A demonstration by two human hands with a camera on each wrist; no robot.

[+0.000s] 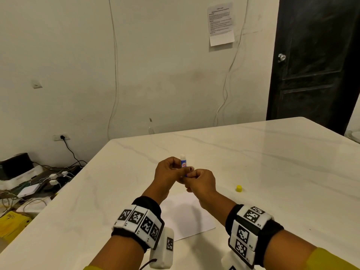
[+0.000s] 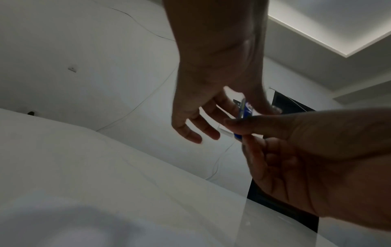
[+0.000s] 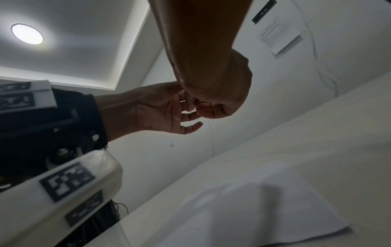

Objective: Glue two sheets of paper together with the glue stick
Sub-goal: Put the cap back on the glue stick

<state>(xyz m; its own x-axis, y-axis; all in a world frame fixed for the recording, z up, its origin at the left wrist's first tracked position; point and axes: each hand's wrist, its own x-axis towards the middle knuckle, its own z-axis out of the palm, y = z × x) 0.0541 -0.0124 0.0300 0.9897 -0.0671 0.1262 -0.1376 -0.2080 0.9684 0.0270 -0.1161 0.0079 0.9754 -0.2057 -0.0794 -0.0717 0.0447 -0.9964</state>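
Observation:
The glue stick (image 1: 183,162), blue and white with its white glue tip bared, stands upright in the air over the table. My left hand (image 1: 180,168) pinches its body between thumb and fingers. My right hand (image 1: 188,176) grips its blue base from below. In the left wrist view the glue stick (image 2: 246,111) shows between both hands, my right hand (image 2: 240,129) pinching the bottom end. The yellow cap (image 1: 238,188) stands on the table to the right. White paper (image 1: 187,217) lies flat under my wrists, seen also as the paper (image 3: 253,208) in the right wrist view.
The white marble table (image 1: 272,162) stretches far to the right and back. Its left edge drops to a floor cluttered with cables, boxes and adapters (image 1: 29,184). A dark door (image 1: 315,59) stands at the back right.

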